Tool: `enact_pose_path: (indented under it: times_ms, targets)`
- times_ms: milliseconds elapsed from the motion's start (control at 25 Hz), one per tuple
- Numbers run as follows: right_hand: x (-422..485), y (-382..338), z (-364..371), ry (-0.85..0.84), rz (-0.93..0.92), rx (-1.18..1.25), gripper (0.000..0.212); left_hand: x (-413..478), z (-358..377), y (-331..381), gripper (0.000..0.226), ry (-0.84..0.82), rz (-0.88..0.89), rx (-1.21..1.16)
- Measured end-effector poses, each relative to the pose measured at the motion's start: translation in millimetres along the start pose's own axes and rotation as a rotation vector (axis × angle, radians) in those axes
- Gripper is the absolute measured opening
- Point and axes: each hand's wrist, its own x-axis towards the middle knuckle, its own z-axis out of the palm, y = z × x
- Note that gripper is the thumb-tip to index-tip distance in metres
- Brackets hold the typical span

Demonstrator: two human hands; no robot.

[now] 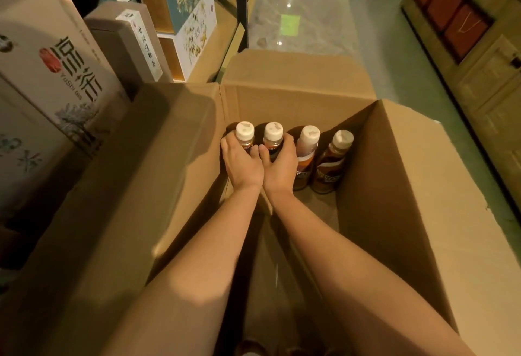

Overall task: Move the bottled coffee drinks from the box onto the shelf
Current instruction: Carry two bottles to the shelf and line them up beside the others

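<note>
Four bottled coffee drinks [308, 155] stand in a row at the 12 o'clock end of the box [394, 186]. The left hand [242, 164] wraps the end bottle [244, 131] at 9 o'clock, the right hand [280, 168] the second bottle [273, 133]. With the hands touching, a joint lift could clash the bottles and loosen either hold.

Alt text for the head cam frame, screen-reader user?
Both hands reach into an open cardboard box: the left hand grips the leftmost bottle, the right hand the second bottle in a row of four white-capped coffee drinks. The third bottle and fourth bottle stand alongside; a shelf of gift boxes is at left.
</note>
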Motion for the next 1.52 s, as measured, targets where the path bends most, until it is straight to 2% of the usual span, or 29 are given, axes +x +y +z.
enact_pose_path:
  times_ms: [320, 520, 800, 1000, 1160, 1280, 1520]
  targets:
    - [-10, -20, -22, -0.062, 0.001, -0.005, 0.028, -13, -18, 15, 0.038, -0.024, -0.137, -0.045]
    - [-30, -74, -64, -0.1, -0.13, 0.073, 0.033, -42, -64, 58, 0.038, -0.021, 0.047, -0.076]
    - [-65, -174, -163, -0.028, -0.388, 0.199, 0.031, -105, -136, 159, 0.04, -0.027, 0.321, -0.179]
    - [-80, -229, -241, -0.063, -0.521, 0.203, 0.035, -151, -180, 221, 0.035, -0.066, 0.377, -0.279]
    - [-100, -249, -296, -0.179, -0.647, 0.198, 0.032, -205, -205, 246, 0.035, 0.01, 0.383, -0.244]
    - [-123, -256, -328, -0.309, -0.751, 0.254, 0.033, -262, -223, 259, 0.024, 0.184, 0.405, -0.244]
    - [-231, -277, -364, -0.713, -0.858, 0.405, 0.034, -403, -299, 257, 0.029, 0.486, 0.346, -0.15]
